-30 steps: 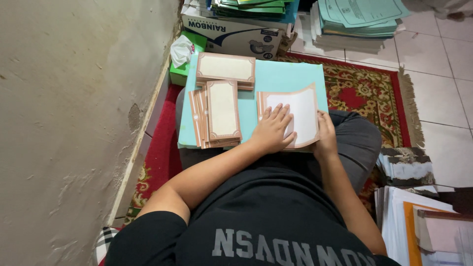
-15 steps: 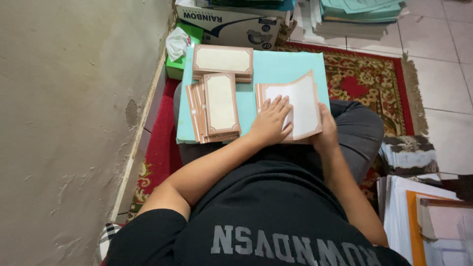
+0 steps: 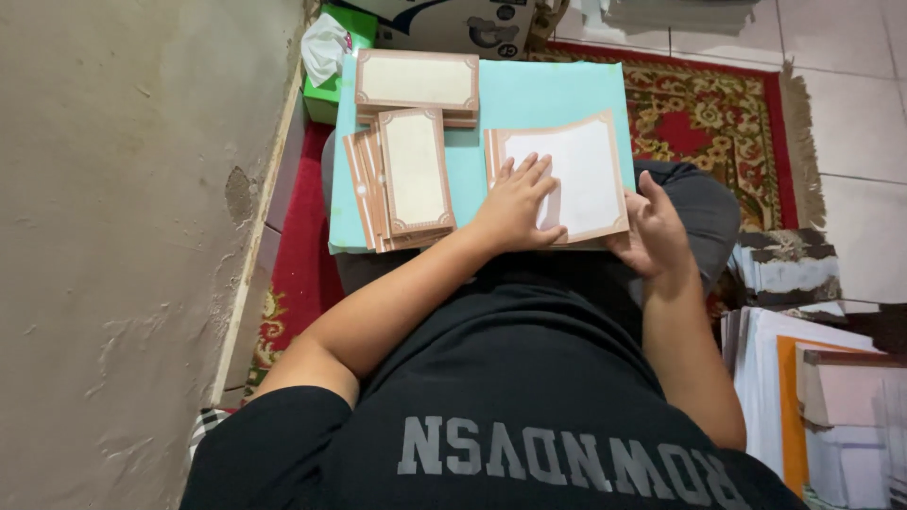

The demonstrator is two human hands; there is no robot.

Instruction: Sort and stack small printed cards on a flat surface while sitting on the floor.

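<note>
My left hand [image 3: 518, 201] lies flat, fingers spread, on a white sheet with a tan ornamental border [image 3: 581, 175]. My right hand [image 3: 652, 229] grips that sheet's near right corner. The sheet rests on a light blue board [image 3: 543, 94] lying across my lap. To the left on the board, a fanned pile of the same bordered cards [image 3: 402, 178] stands lengthwise. Behind it lies another stack of bordered cards [image 3: 417, 85], set crosswise.
A bare wall [image 3: 123, 236] runs along the left. A green tissue box [image 3: 333, 57] and a cardboard box [image 3: 453, 21] stand behind the board. A red patterned rug [image 3: 709, 118] covers the floor. Paper stacks [image 3: 803, 378] lie at my right.
The view has tilted down and closer. The bordered sheet, raised at its far edge before, now lies flatter on the board under my left hand.
</note>
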